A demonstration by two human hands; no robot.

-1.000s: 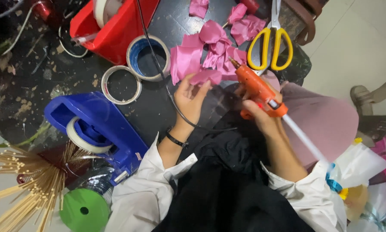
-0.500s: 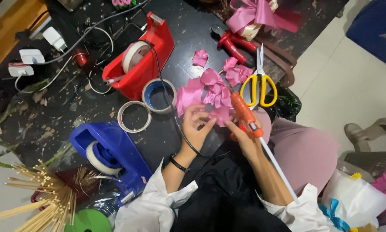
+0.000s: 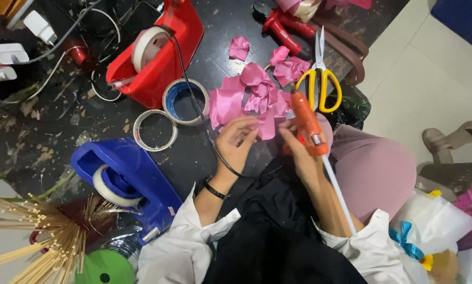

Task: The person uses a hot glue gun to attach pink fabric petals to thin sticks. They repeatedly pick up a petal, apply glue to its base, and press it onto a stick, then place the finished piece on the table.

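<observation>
Two hands at work at the table's near right edge, over the lap. Left to right: blue plastic tape dispenser [image 3: 125, 179] near the left edge; red plastic tape dispenser [image 3: 157, 50] farther back; two loose tape rings, a white one [image 3: 155, 129] and a blue-cored one [image 3: 185, 101], just beside each other.

Left hand [image 3: 238, 142] is palm up, fingers curled, pinching the near edge of the pink satin ribbon petals [image 3: 252, 100], which are heaped on the dark table [image 3: 52, 131] and run away from the hands toward the far edge. Right hand [image 3: 299, 150] is closed around the orange hot glue gun [image 3: 307, 123]. Gun's long axis runs far-to-near, nozzle pointing away and touching the ribbon's right side, white glue stick [image 3: 338, 194] trailing back along the forearm. Both hands meet the ribbon; the left is the one actually on the fabric, the right reaches it only through the nozzle. Yellow-handled scissors [image 3: 320, 79] lie just right of the gun, blades toward the far edge.

Versus the earlier frame: gun was tilted with nozzle toward the far left and held farther right, now it stands nearly straight, closer to the left hand. View has shifted too.
</observation>
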